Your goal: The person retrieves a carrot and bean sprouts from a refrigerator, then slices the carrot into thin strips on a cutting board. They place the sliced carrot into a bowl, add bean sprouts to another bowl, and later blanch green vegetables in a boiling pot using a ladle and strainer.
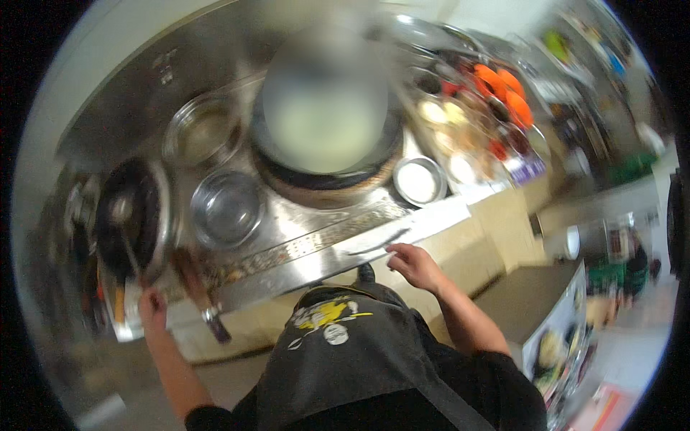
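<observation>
My left hand [152, 309] is closed around the end of a long-handled ladle [129, 248] at the left. The ladle's bowl lies over a dark round pan [147, 197]. My right hand [415, 264] is at the counter's front edge, its fingers curled in. Its fingertips meet or nearly meet a thin dark stick-like thing [370, 248]; blur hides whether they grip it. Ahead stands a large wok [269, 147] with pale yellowish-green contents, under a hazy blurred patch. A metal bowl of white stuff [418, 182] sits at its right.
Left of the wok stand a metal pot [203, 131] and a clear-looking bowl [228, 208]. A brown-handled tool [205, 302] juts over the front edge. Several seasoning containers and orange bowls [507, 90] crowd the right rear. A grey-topped worktable [528, 298] is at lower right.
</observation>
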`<state>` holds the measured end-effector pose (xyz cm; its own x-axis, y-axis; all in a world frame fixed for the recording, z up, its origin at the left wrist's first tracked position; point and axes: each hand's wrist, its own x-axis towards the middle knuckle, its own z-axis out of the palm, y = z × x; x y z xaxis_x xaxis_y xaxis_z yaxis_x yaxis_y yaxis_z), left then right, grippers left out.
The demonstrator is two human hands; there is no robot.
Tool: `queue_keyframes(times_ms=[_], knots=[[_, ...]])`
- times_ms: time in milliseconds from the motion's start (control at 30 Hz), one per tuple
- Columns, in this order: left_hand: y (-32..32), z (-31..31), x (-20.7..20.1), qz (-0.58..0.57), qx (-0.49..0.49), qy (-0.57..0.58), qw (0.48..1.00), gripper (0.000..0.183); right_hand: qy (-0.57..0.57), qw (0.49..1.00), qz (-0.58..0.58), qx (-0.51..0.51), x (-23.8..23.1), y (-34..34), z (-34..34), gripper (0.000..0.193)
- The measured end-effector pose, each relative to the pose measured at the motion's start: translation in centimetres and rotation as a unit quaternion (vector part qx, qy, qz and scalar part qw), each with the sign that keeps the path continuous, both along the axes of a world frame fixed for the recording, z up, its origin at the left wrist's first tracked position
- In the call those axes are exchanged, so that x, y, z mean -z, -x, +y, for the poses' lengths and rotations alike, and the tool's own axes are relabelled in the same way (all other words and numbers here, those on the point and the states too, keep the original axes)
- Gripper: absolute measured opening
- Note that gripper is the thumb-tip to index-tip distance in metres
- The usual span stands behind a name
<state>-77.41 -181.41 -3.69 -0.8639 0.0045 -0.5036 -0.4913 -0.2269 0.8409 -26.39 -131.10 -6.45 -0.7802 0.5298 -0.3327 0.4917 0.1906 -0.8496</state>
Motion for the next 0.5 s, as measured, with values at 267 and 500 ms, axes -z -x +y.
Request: queue_keyframes(times_ms=[267,500], knots=[[-0.4,2.3,-3.9,0.051,0.025,0.012,0.998,0.020,-0.057,0.992,-0.046,0.107,-4.4,-5.2,11.7,0.030],[-5.9,-2.2,-0.1,0.149,-0.224,0.309,0.912,0.020,-0.138,0.979,0.024,0.148,-14.3,-6.4,31.2,0.033]])
